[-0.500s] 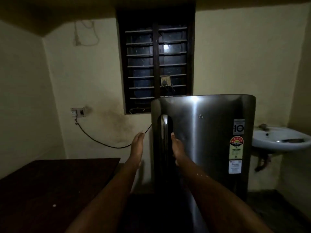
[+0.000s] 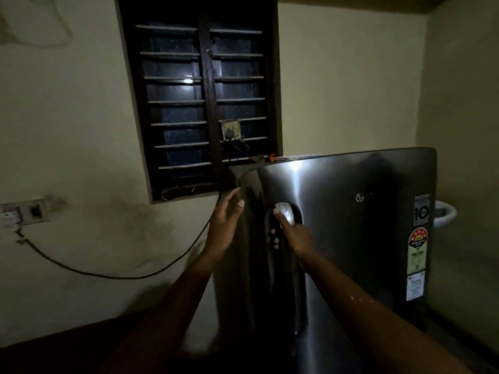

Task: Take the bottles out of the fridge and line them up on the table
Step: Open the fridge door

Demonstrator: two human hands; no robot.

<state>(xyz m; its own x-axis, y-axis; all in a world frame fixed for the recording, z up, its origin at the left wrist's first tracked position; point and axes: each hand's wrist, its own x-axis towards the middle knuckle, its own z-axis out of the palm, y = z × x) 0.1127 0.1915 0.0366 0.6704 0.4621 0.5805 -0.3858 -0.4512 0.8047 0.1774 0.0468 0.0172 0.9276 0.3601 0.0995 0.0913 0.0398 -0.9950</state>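
Note:
A steel-grey fridge [image 2: 351, 225] stands in front of me with its door closed. My right hand [image 2: 293, 233] grips the recessed door handle [image 2: 286, 214], fingers curled into the slot and thumb on the shiny top of the handle. My left hand [image 2: 225, 222] is open, fingers spread, beside the fridge's left edge; I cannot tell if it touches it. No bottles are visible. The dark wooden table [image 2: 54, 352] shows only as a dim strip at the lower left.
A barred window [image 2: 202, 98] is behind the fridge. A wall socket [image 2: 24, 213] at the left feeds a black cable [image 2: 108, 275] running to the fridge. A white sink [image 2: 445, 211] peeks out right of the fridge. The room is dark.
I have moved closer to the fridge. My right hand has closed around the door handle and my left hand has risen beside the door's left edge.

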